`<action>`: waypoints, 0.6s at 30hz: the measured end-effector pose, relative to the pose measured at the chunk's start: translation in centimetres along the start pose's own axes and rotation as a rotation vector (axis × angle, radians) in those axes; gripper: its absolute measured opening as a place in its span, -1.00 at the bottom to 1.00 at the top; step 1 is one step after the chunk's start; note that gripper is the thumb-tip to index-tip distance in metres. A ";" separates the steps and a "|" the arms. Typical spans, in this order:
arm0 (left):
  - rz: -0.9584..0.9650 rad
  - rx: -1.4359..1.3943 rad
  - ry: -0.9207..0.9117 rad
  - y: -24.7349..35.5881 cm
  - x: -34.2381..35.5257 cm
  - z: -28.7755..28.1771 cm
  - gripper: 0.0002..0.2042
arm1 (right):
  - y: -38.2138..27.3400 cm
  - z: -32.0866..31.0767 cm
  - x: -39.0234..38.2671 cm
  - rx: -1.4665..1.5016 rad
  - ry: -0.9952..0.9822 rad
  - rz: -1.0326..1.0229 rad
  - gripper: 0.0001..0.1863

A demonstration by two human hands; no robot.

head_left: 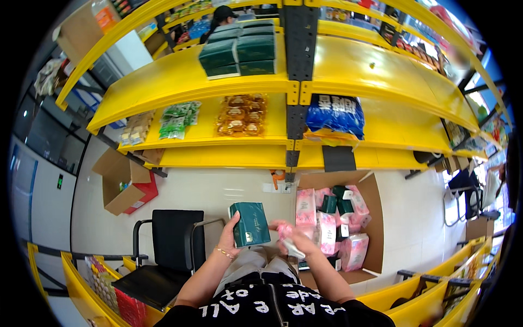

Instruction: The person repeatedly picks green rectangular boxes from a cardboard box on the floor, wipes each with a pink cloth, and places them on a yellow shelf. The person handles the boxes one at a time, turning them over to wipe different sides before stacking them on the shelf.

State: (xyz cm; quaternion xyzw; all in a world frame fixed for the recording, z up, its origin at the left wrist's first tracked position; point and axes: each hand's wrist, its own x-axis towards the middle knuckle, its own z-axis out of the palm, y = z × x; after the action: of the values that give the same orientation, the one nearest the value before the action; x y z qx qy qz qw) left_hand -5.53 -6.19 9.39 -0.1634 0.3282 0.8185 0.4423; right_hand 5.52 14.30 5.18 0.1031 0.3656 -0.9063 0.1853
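Note:
My left hand (229,240) grips a dark green box-like pack (249,222) in front of my body. Just to its right, my right hand (297,242) is closed on a blurred pink-and-white item (284,231), too smeared to name exactly. Below and right on the floor stands an open cardboard carton (375,218) holding several pink packs (355,250) and dark green packs (344,199). On the upper yellow shelf (136,84) ahead sits a stack of similar green packs (237,52).
The lower shelf holds amber food packs (239,114), green packets (178,117) and blue bags (335,122). A black chair (174,234) stands left of me, another carton (122,185) beyond it. Yellow racks (436,278) flank me behind. A person (218,24) is beyond the shelving.

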 end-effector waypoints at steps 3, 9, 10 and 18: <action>0.090 0.010 0.017 1.0 -1.4 -1.3 -0.48 | -2.4 -0.2 1.3 0.174 0.187 -0.208 -0.44; 0.053 0.019 -0.036 0.7 -2.4 -0.1 -0.49 | -4.2 10.0 6.2 -0.525 0.330 -0.767 -0.49; 0.089 -0.008 -0.059 1.1 -2.7 1.0 -0.53 | -3.6 11.5 6.6 -0.801 0.278 -0.923 -0.50; 0.205 0.052 -0.227 9.7 -1.6 -1.2 -0.51 | -3.1 16.6 10.5 -1.379 0.055 -0.972 -0.40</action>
State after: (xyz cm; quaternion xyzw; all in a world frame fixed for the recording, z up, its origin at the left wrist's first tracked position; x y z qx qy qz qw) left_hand -12.72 -11.74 13.21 -0.0239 0.3123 0.8638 0.3946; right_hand -6.14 1.94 15.54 -0.1798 0.8450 -0.4563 -0.2131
